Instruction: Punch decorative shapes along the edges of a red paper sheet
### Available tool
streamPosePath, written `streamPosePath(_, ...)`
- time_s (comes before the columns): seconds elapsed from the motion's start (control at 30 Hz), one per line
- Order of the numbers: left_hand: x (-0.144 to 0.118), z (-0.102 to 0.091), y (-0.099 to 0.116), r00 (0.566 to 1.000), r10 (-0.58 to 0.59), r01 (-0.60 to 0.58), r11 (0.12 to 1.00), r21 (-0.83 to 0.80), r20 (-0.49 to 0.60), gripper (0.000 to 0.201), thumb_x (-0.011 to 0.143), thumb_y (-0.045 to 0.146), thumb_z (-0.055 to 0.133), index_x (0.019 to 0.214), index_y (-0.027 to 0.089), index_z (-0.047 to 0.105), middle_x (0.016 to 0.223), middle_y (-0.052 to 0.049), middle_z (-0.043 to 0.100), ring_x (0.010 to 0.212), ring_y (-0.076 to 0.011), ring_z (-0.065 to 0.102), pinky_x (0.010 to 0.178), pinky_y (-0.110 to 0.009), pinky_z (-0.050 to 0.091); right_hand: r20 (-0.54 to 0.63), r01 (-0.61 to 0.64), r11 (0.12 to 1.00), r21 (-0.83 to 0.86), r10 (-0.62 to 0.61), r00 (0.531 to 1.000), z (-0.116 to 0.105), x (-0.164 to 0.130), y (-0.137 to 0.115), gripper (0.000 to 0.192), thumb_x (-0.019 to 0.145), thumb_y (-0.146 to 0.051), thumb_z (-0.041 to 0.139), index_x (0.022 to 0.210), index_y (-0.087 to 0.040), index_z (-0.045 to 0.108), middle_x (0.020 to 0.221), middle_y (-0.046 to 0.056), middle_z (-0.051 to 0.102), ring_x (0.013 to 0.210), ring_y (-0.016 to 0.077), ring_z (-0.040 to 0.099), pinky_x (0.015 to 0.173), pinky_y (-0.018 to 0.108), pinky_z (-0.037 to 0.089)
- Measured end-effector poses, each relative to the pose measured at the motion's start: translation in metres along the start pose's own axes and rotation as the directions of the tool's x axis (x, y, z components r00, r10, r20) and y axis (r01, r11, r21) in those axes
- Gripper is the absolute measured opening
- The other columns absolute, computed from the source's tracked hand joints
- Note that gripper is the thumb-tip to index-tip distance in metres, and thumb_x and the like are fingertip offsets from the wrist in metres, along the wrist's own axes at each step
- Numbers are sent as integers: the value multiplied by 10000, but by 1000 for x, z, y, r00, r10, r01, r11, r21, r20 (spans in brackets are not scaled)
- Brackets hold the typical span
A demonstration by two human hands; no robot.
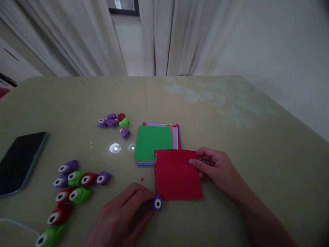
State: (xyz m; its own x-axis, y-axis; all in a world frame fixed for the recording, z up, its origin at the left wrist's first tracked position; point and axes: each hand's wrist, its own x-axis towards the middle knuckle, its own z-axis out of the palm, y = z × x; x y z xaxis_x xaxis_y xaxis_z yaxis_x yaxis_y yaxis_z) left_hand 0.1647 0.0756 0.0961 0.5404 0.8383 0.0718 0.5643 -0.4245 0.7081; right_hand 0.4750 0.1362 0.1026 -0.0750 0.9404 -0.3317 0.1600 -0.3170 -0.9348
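A square red sheet of paper [178,178] is pinched at its upper right edge by my right hand [216,168], thumb on top. Along its left edge runs a row of small punched holes. My left hand [125,209] grips a purple craft punch [156,203] with a star on its white button, set at the sheet's lower left corner. Whether the paper sits inside the punch's slot I cannot tell. Behind the red sheet, and partly covered by it, lies a stack of coloured paper [154,142] with green on top. A tiny red paper cutout [142,179] rests near my left fingers.
Several purple, red and green craft punches [82,178] are grouped at the left. A smaller cluster of punches [112,120] lies farther back. A dark phone or tablet [20,161] is at the far left, with a white cable [19,224] nearer me. Pale bits [92,145] dot the table.
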Motion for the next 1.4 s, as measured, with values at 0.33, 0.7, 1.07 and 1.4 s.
streamPosePath(0.33, 1, 1, -3, 1000, 27, -26, 999, -20, 4, 243, 1010, 170, 656, 1212, 303, 646, 1092, 12, 771, 906, -135, 795, 799, -162, 646, -14, -23, 1000, 8, 23, 1000, 0, 0, -1, 419, 782, -531, 917, 848, -174, 708, 685, -4, 690, 521, 93, 577, 474, 197, 429)
streamPosePath(0.7, -3, 1, 0, 999, 31, -30, 1000, -7, 12, 261, 998, 149, 647, 1212, 297, 639, 1093, 2, 769, 900, -135, 794, 795, -164, 648, -24, -39, 999, -4, 39, 999, 1, -2, -4, 431, 769, -552, 917, 835, -181, 708, 682, 6, 696, 517, 105, 582, 474, 209, 448)
streamPosePath(1.07, 0, -3, -3, 999, 15, -13, 999, 40, -33, 265, 977, 165, 659, 1200, 309, 664, 1083, 28, 792, 896, -132, 810, 800, -153, 652, -26, -48, 999, 2, 48, 999, 1, -2, -4, 433, 772, -549, 921, 852, -173, 721, 690, 6, 698, 521, 101, 589, 478, 202, 461)
streamPosePath(1.4, -1, 3, 1, 998, -3, 7, 998, 57, -69, 201, 1031, 283, 673, 1227, 326, 672, 1132, 12, 781, 943, -152, 810, 829, -186, 667, -20, -56, 998, -19, 56, 998, 0, -4, -5, 438, 779, -564, 913, 852, -179, 718, 687, 11, 699, 525, 112, 589, 477, 217, 459)
